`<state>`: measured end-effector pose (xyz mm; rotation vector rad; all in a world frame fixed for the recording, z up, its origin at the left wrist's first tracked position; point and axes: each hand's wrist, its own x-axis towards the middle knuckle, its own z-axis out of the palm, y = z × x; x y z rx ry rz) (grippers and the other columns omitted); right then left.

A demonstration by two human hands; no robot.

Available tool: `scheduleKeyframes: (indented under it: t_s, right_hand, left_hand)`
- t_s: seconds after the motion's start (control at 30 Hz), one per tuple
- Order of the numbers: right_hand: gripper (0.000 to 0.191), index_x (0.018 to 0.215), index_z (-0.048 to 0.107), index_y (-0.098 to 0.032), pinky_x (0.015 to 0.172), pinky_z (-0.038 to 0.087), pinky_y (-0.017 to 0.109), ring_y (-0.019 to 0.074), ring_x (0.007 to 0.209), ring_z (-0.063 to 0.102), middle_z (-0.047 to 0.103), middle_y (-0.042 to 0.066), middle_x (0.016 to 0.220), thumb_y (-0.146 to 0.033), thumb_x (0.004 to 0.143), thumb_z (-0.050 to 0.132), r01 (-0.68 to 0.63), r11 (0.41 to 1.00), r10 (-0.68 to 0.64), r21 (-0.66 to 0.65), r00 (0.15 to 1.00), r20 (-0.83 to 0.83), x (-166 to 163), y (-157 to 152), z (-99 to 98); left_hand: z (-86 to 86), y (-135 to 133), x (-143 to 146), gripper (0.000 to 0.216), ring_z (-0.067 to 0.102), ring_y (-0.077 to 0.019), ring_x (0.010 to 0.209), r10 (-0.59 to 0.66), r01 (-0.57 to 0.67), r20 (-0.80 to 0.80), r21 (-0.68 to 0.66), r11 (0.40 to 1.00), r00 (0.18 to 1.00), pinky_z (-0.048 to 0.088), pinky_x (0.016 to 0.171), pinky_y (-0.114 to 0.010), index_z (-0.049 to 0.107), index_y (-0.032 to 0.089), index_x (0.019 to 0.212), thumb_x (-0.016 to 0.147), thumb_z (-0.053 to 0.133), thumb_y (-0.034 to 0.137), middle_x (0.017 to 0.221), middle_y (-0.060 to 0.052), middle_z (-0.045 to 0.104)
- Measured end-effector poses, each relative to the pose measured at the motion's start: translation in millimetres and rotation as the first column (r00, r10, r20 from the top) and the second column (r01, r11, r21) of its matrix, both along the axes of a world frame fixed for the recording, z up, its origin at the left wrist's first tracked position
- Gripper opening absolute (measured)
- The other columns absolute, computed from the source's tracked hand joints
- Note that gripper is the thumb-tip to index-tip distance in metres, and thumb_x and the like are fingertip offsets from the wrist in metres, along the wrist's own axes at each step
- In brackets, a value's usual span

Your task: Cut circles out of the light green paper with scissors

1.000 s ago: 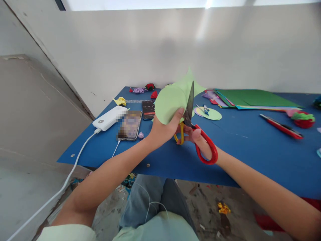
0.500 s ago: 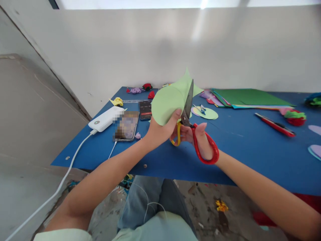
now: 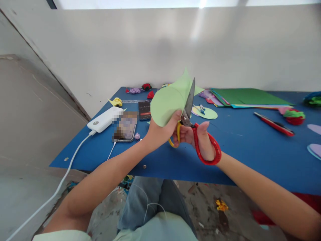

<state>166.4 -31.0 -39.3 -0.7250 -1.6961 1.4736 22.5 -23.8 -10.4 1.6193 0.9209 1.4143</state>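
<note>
Paper comes first: a pale green sheet [image 3: 167, 103], its rounded edge already cut, is held up in the air above the near edge of a blue worktop [image 3: 250, 147], not resting on it. The person's left hand [image 3: 160, 130] pinches the sheet's lower edge, thumb pressed on the front face, so the paper stands directly above that hand and tilts away toward the wall. The right hand [image 3: 198, 139] is closed through the red and yellow loops of a pair of scissors [image 3: 192, 120], whose blade rises along the sheet's right side, touching it just beside the left thumb.

That closeness looks like the main risk: a careless squeeze could nip the thumb, and an unsupported, floppy sheet could buckle and send the cut off its curve.

Beyond the hands, a phone [image 3: 125, 126] and a white power bank [image 3: 104, 119] lie near the worktop's left edge, a cable trailing off it. A second green disc [image 3: 207, 112] lies toward the middle, a stack of coloured paper [image 3: 248, 98] sits at the far edge, and a red utility knife [image 3: 274, 124] rests toward the right edge.
</note>
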Motion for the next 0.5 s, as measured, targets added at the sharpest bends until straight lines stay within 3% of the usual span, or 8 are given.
scheduleKeyframes:
  t_s: [0.3,0.5]
  right_hand:
    - [0.083,0.078,0.06,-0.02,0.064,0.046,0.036,0.0179,0.063,0.045,0.048,0.005,0.072,-0.093,0.065,0.023,0.011,0.998,-0.012,-0.062,1.0,-0.024,-2.5,-3.3,6.4]
    - [0.086,0.08,0.056,-0.018,0.066,0.047,0.036,0.0163,0.063,0.046,0.044,0.003,0.072,-0.091,0.07,0.012,0.032,0.998,-0.031,-0.052,0.999,0.02,-0.9,-1.9,3.1]
  left_hand:
    - [-6.0,5.4,-0.9,0.042,0.041,-0.0079,0.04,0.023,-0.022,-0.024,0.049,0.999,0.999,0.038,0.042,-0.023,0.045,0.021,0.054,0.087,0.057,0.044,0.043,0.005,0.042]
    - [-6.3,6.7,-0.6,0.043,0.042,-0.0077,0.041,0.018,-0.017,-0.033,0.053,0.998,0.999,0.039,0.043,-0.022,0.045,0.02,0.053,0.087,0.056,0.045,0.044,0.005,0.042]
